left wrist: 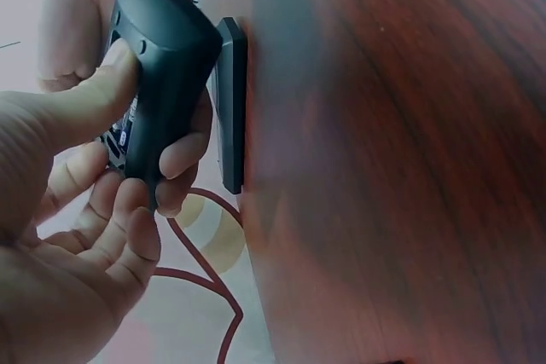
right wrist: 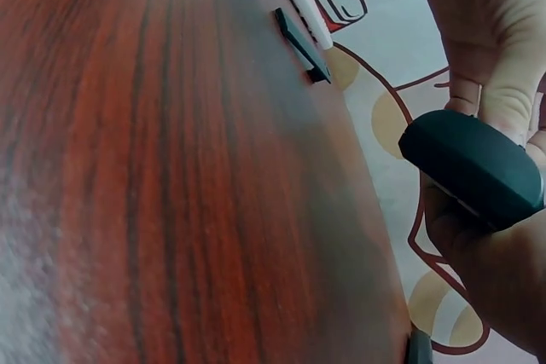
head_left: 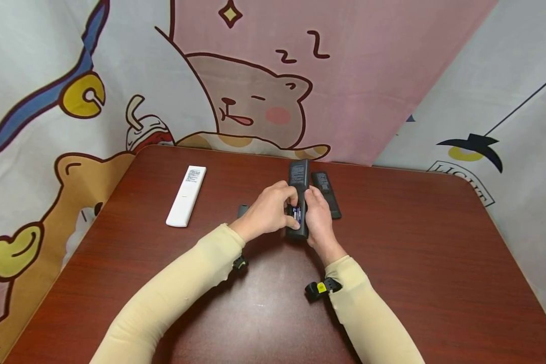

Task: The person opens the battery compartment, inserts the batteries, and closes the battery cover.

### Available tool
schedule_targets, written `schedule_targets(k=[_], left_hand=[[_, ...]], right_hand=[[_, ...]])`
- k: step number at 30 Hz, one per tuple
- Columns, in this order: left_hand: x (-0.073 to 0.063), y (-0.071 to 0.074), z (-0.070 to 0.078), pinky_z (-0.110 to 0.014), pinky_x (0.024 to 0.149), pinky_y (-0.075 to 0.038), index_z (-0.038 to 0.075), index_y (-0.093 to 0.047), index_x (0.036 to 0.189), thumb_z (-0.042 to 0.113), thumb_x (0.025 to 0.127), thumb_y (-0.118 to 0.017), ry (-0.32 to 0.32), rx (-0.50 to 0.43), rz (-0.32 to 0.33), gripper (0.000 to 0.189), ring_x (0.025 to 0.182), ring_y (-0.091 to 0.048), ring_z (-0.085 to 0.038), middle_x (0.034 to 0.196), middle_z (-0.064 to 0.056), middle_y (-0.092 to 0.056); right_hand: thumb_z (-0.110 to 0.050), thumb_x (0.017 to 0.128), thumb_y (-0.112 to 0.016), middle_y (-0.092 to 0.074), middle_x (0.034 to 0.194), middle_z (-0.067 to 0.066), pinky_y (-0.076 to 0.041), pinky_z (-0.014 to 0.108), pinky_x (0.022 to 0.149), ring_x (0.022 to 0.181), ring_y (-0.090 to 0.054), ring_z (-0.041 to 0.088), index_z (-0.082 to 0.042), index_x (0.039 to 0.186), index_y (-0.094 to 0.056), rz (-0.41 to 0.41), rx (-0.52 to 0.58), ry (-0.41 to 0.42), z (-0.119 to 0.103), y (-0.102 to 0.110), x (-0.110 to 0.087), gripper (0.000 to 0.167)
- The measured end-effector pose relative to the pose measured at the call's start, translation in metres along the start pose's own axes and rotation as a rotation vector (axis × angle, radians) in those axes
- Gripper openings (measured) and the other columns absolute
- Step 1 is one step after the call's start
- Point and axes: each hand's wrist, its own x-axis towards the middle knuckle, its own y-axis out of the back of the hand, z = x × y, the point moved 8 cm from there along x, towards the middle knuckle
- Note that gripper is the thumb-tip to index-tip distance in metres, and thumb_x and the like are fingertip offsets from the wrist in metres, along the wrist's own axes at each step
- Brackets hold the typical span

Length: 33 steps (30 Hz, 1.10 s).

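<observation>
A black remote control [head_left: 299, 174] is held back side up over the table, its battery compartment uncovered. Blue batteries [head_left: 297, 215] show inside it. My right hand [head_left: 318, 215] grips the remote along its right side, with fingers curled round it in the left wrist view. From the left, my left hand [head_left: 270, 207] reaches over the compartment, thumb at its near end and forefinger toward its far end, pinching a battery between them. The left thumb [left wrist: 115, 83] lies against the compartment's edge. In the right wrist view the remote's rounded end [right wrist: 473, 164] hides the batteries.
Another black remote [head_left: 326, 194] lies just right of the held one. A white remote [head_left: 186, 196] lies face down at the left. A small dark piece [head_left: 242, 210] sits partly behind the left wrist. Printed cloth [head_left: 346, 101] hangs beyond the brown table [head_left: 414, 242].
</observation>
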Motion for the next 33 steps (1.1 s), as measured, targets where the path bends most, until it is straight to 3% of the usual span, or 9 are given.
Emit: schedule_targets(k=[4, 10, 14, 18, 22, 33], left_hand=[[0.001, 0.000, -0.005, -0.028, 0.069, -0.047, 0.007, -0.060, 0.087, 0.021, 0.066, -0.100, 0.046, 0.003, 0.003, 0.047, 0.078, -0.056, -0.017, 0.091, -0.005, -0.055], [-0.001, 0.003, -0.013, -0.028, 0.071, -0.049, 0.009, -0.063, 0.094, 0.026, 0.070, -0.098, 0.091, -0.009, -0.024, 0.046, 0.081, -0.059, -0.016, 0.094, -0.004, -0.056], [-0.004, 0.010, -0.022, -0.032, 0.075, -0.050, 0.008, -0.067, 0.101, 0.026, 0.074, -0.095, 0.110, 0.016, -0.025, 0.043, 0.086, -0.059, -0.020, 0.098, -0.005, -0.060], [-0.008, 0.018, -0.032, -0.039, 0.082, -0.052, 0.005, -0.069, 0.110, 0.020, 0.080, -0.091, 0.119, 0.068, -0.032, 0.040, 0.096, -0.063, -0.028, 0.105, -0.011, -0.064], [-0.012, 0.024, -0.043, -0.041, 0.086, -0.052, 0.003, -0.070, 0.117, 0.015, 0.085, -0.086, 0.133, 0.123, -0.056, 0.038, 0.099, -0.062, -0.028, 0.111, -0.014, -0.064], [-0.026, 0.030, -0.077, -0.044, 0.096, -0.050, 0.007, -0.071, 0.121, 0.012, 0.088, -0.082, 0.223, 0.226, -0.135, 0.035, 0.113, -0.058, -0.028, 0.120, -0.009, -0.062]], right_hand=[[-0.027, 0.114, -0.030, -0.061, 0.106, 0.009, -0.055, 0.029, 0.068, 0.085, -0.065, 0.015, -0.007, 0.146, -0.045, -0.006, -0.017, 0.009, 0.000, -0.001, -0.001, 0.041], [-0.026, 0.114, -0.028, -0.059, 0.110, 0.013, -0.057, 0.032, 0.067, 0.084, -0.066, 0.017, -0.005, 0.144, -0.044, -0.003, 0.030, -0.008, 0.002, 0.001, 0.001, 0.040], [-0.026, 0.114, -0.027, -0.059, 0.113, 0.027, -0.060, 0.038, 0.068, 0.081, -0.070, 0.022, -0.005, 0.144, -0.042, 0.013, 0.069, -0.038, 0.004, 0.005, 0.002, 0.040], [-0.028, 0.114, -0.025, -0.053, 0.129, 0.040, -0.061, 0.048, 0.079, 0.086, -0.074, 0.028, -0.008, 0.147, -0.037, 0.009, 0.084, -0.078, 0.006, 0.009, 0.002, 0.040], [-0.031, 0.115, -0.024, -0.049, 0.139, 0.037, -0.059, 0.051, 0.089, 0.093, -0.074, 0.029, -0.010, 0.150, -0.034, -0.002, 0.058, -0.094, 0.006, 0.012, 0.001, 0.042], [-0.034, 0.115, -0.025, -0.054, 0.132, 0.038, -0.060, 0.049, 0.087, 0.089, -0.075, 0.028, -0.013, 0.153, -0.033, -0.012, 0.044, -0.101, 0.006, 0.014, -0.002, 0.044]])
